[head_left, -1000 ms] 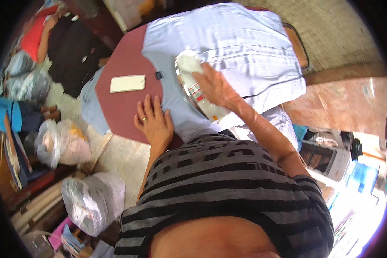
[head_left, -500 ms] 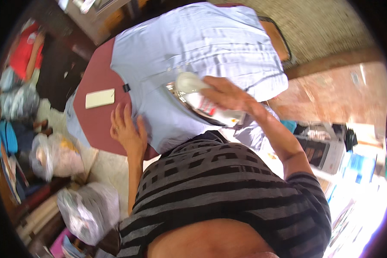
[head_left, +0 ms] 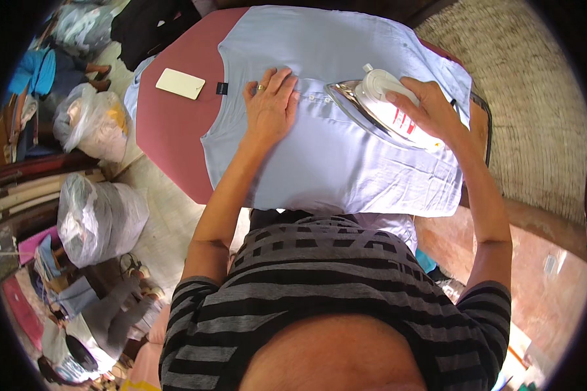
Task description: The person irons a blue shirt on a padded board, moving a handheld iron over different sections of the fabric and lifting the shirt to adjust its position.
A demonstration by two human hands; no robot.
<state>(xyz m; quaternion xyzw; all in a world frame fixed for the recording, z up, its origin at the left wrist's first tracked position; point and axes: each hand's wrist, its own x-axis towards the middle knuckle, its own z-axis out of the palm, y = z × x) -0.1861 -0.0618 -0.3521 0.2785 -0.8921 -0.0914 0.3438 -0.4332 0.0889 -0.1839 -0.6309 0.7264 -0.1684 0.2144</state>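
A light blue shirt (head_left: 293,169) lies spread over a reddish-brown ironing board (head_left: 169,146), its collar edge and dark label toward the left. My left hand (head_left: 271,107) rests flat on the shirt near the neckline, fingers stretched out, a ring on one finger. In my right hand (head_left: 430,111) is the handle of a white clothes iron (head_left: 391,107), its metal tip pointing left along the buttoned strip. The iron's soleplate sits against the cloth. Creases show in the fabric at the lower right.
A pale rectangular block (head_left: 180,84) lies on the board left of the label. Filled plastic bags (head_left: 101,221) stand on the floor at left, close to stacked boards. A person (head_left: 91,332) is partly visible at lower left. Woven matting (head_left: 535,111) covers the area at right.
My left hand has moved from the board's near edge up onto the shirt. The iron in my right hand has shifted right across the cloth. The whole view has turned.
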